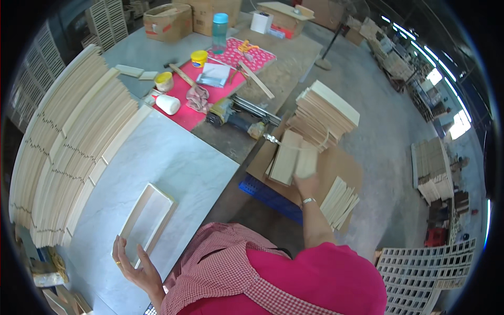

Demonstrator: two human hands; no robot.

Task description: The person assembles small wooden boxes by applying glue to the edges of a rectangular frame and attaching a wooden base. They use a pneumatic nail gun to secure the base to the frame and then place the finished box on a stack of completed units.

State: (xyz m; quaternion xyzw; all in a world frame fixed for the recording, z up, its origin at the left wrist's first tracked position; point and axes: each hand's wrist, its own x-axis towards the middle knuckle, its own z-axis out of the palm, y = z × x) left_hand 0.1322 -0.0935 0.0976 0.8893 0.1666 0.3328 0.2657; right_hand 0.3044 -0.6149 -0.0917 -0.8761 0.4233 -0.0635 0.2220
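A shallow rectangular wooden frame (148, 218) lies on the pale marble-look tabletop (202, 163). My left hand (135, 268) is at its near end, fingers spread and thumb apart, lightly touching the rim. To the right, my right hand (306, 185) reaches over a cardboard-topped stand and closes on the near end of a thin wooden board (307, 161); its fingertips are partly blurred. Another pale board (286, 156) lies right beside that one. Behind them rises a tall stack of wooden boards (328, 113).
Loose narrow slats (338, 202) lie on the cardboard (344, 163), above a blue crate (273, 198). Long stacked wooden strips (79, 142) line the table's left. A nail gun (231, 116), hammer (181, 74), white glue bottle (167, 104) and blue water bottle (219, 34) occupy the far bench.
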